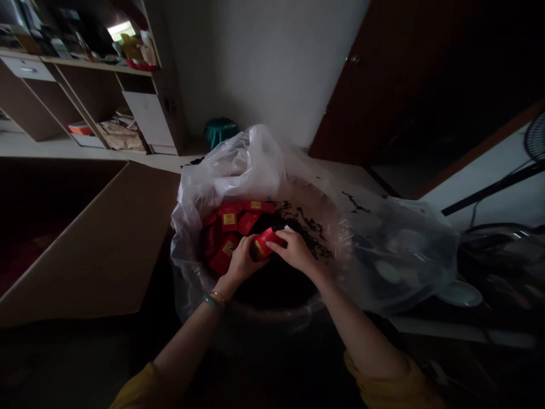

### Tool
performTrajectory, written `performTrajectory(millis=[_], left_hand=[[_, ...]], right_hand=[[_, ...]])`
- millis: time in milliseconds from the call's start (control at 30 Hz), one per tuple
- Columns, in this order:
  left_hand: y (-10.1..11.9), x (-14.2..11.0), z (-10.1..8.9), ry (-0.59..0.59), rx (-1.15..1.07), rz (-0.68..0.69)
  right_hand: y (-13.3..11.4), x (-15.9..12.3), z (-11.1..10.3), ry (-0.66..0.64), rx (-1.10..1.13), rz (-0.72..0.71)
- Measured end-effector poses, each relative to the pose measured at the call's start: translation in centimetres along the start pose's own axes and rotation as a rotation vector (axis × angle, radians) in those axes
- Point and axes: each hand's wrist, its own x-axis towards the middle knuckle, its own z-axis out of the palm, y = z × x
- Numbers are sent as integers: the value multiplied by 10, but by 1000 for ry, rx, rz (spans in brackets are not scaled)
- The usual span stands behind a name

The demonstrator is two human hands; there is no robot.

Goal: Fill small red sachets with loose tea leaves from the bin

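Observation:
A small red packet [264, 241] with a yellow mark is held between my two hands, above a wide round basket lined with clear plastic [255, 156]. My left hand [243, 260] is closed around its left side. The fingers of my right hand [294, 250] pinch its upper right end, where a small white bit shows. Dark loose leaf-like pieces [306, 227] lie in the basket below and to the right. Several more red packets [229, 220] with yellow labels are heaped at the basket's left side.
An open cardboard box [93, 238] stands at the left, with something red dimly visible inside. Plastic sheeting [400, 255] spreads right of the basket. Behind are a desk with shelves [149, 116], a green bin [220, 132] and a brown door [361, 85]. A fan [535, 139] is at the right edge.

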Motion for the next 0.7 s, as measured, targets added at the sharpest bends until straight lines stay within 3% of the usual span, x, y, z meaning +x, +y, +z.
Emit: performTrajectory(millis=[133, 267, 333, 500, 600, 700], left_hand=[[5, 4, -10, -170, -218, -114], [17, 13, -19, -372, -397, -318], [24, 16, -20, -415, -488, -373], [31, 13, -16, -362, -577, -396], [29, 11, -13, -322, -476, -342], [28, 10, -12, -310, -353, -282]], right_hand=[[6, -2, 5, -27, 23, -88], [3, -1, 0, -189, 144, -104], [-2, -1, -5, -229, 183, -70], [-10, -3, -9, -147, 64, -37], [-12, -5, -7, -199, -62, -70], [-11, -5, -6, -246, -25, -74]])
